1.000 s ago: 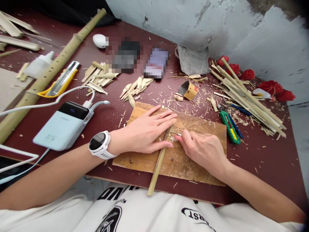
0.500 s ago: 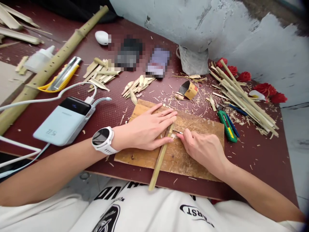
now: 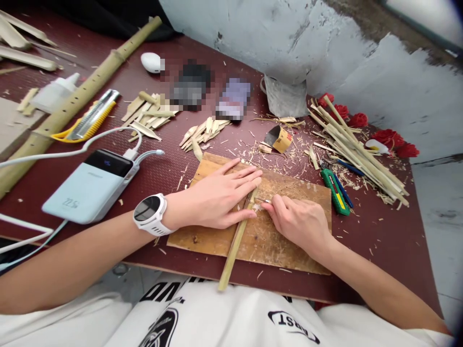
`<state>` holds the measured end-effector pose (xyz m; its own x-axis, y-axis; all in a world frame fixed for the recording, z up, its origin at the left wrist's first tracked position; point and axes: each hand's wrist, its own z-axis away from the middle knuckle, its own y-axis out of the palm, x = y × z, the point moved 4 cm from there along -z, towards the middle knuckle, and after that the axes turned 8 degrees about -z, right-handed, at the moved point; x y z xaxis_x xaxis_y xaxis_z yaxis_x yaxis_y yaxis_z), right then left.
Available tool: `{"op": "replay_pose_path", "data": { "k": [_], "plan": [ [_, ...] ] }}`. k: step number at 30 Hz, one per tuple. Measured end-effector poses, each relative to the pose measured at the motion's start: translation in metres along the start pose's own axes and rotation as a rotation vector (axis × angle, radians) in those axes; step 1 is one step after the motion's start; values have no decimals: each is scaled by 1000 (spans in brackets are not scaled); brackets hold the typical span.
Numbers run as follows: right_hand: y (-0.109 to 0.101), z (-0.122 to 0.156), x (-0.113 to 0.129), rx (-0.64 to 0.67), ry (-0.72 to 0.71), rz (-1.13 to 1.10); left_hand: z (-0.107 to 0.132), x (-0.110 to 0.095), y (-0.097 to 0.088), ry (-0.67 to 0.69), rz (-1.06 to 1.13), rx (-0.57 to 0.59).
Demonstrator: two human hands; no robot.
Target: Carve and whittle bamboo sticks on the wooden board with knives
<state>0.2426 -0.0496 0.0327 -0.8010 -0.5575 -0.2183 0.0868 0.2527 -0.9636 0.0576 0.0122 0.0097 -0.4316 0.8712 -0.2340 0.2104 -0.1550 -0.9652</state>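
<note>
My left hand (image 3: 224, 195) lies flat with its fingers stretched across a bamboo strip (image 3: 233, 253), pressing it against a worn wooden board (image 3: 285, 248). The strip slants over the board's front edge towards my shirt. Closed around a small thin-bladed carving knife (image 3: 266, 201) is my right hand (image 3: 298, 217); its handle is mostly hidden in the fingers. The blade's tip is at the strip's right edge, just beside my left fingers. Pale scrapings lie on the board below the blade.
Beyond the board are cut bamboo pieces (image 3: 208, 132), a curled sandpaper piece (image 3: 280, 139) and shavings. To the right lie a green utility knife (image 3: 335, 192) and a bundle of bamboo strips (image 3: 358, 147). Leftward are a power bank (image 3: 90, 185), a yellow cutter (image 3: 90, 118) and a bamboo flute (image 3: 77, 99).
The view has shifted slightly, so everything sits a little lower and further left. The knife lies at a slightly flatter angle against the strip. My left hand keeps its place on the strip.
</note>
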Motion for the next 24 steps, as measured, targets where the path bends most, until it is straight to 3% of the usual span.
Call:
{"op": "replay_pose_path", "data": {
  "k": [18, 24],
  "plan": [
    [0, -4, -4, -28, -42, -3, 0, 2, 1, 0, 8, -1],
    [-3, -4, -2, 58, -49, 48, 0, 1, 0, -8, 5, 8]
  ]
}}
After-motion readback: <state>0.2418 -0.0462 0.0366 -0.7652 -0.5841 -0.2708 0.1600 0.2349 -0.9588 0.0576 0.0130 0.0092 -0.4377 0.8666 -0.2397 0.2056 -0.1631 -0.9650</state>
